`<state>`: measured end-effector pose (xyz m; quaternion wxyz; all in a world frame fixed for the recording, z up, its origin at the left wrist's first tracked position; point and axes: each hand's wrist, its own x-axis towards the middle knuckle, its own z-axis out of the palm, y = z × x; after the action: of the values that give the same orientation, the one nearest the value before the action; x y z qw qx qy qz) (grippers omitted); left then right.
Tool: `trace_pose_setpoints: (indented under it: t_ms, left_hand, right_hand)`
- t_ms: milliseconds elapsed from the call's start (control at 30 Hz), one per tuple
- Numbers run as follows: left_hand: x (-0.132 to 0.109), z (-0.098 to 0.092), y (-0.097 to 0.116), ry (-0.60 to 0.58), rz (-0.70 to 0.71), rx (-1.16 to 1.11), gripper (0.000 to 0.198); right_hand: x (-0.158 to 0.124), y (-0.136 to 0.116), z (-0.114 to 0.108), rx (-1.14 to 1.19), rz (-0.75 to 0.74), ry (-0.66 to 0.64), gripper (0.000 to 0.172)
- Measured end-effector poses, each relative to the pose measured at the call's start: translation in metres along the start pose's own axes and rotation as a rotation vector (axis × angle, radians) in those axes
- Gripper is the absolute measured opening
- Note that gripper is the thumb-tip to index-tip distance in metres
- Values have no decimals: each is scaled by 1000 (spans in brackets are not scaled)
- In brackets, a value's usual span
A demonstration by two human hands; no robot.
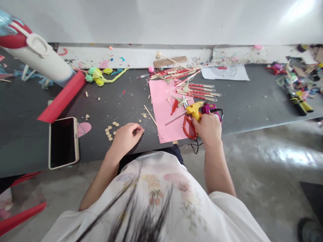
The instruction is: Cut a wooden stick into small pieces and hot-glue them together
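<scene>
My right hand is closed round the handle of a yellow hot glue gun, whose nozzle points left over a pink sheet of paper. Red-handled scissors lie partly beneath the gun. Just beyond my knuckles sits a purple object with a black loop. Near the table's front edge rests my left hand, its fingers curled and thumb meeting them. Anything pinched there is too small or hidden to make out. To its left are several small wooden pieces; a thin stick lies to its right.
Wrapped red-and-white stick packs cover the paper's far end. A phone, a red folded strip and a white bottle stand or lie at left. Yellow-handled pliers and scraps are at right. A white wall closes off the back.
</scene>
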<state>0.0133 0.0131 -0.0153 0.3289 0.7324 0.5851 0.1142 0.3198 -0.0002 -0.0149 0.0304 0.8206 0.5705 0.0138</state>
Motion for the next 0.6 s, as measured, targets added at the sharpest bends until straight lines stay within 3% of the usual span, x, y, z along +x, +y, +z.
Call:
trace_pose_setpoints:
  t_ms: [100,200,300,400,500,600]
  left_hand:
    - [-1,0,-1,2,-2,-1,20]
    - [-1,0,0,-5,1,-5,20]
    - [-3,0,2,-14,5,-15,20]
    - [-5,-1,3,-13,8,-15,21]
    - [-8,-3,1,4,21,2,22]
    - [-12,-5,-4,23,21,6,22]
  right_hand:
    - [-2,-7,-8,43,7,112,40]
    - [-6,-27,-19,130,-96,171,30]
    - [-15,-60,-24,263,-316,72,23]
    - [-26,-92,-21,249,-495,-16,24]
    - [-34,-115,-18,148,-548,-79,25]
    - [-39,-128,-17,60,-512,-153,26]
